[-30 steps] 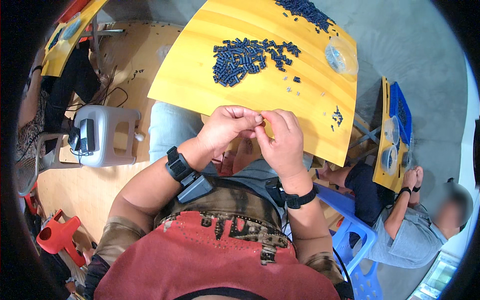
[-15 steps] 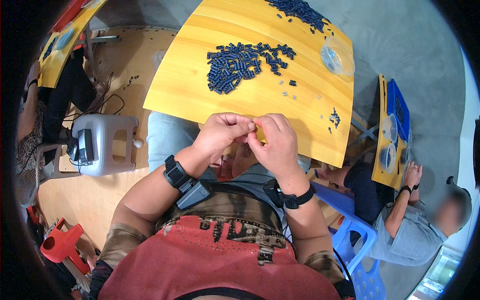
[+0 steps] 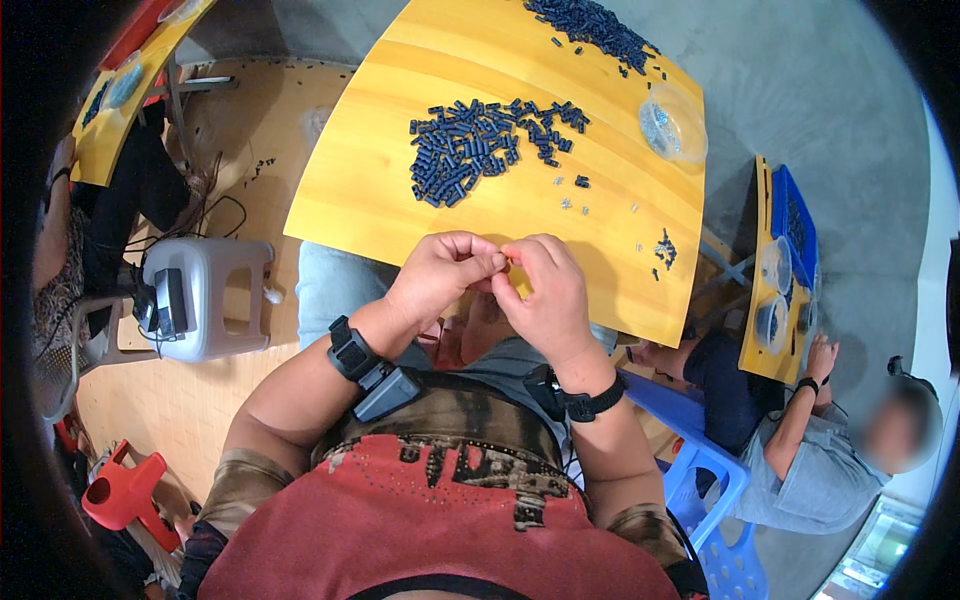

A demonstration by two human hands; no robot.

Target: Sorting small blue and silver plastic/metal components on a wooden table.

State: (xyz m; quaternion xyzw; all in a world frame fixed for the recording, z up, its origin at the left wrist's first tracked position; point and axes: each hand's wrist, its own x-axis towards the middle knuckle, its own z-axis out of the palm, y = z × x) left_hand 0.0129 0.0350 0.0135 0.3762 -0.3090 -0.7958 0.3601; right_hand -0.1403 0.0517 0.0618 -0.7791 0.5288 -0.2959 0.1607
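Head view: I see small silvery bits in the clear bowl (image 3: 688, 125) on the table (image 3: 360, 190), black pieces (image 3: 455, 150) heaped nearby. My left hand (image 3: 499, 262) and right hand (image 3: 508, 272) meet, fingertips bunched; I can't tell what they grip.

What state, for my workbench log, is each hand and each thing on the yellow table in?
Left hand: thumb and fingers pinched; anything held is hidden.
Right hand: fingers bent, tips close to the left's; grip unclear.
Near pile of dark pieces: loosely heaped, straggling rightward.
Far pile of dark pieces: heaped, strays around it.
Clear bowl: uncovered, small bits inside.
Small dark parts: loose, clustered at the right.
Silvery bits: loose, scattered.
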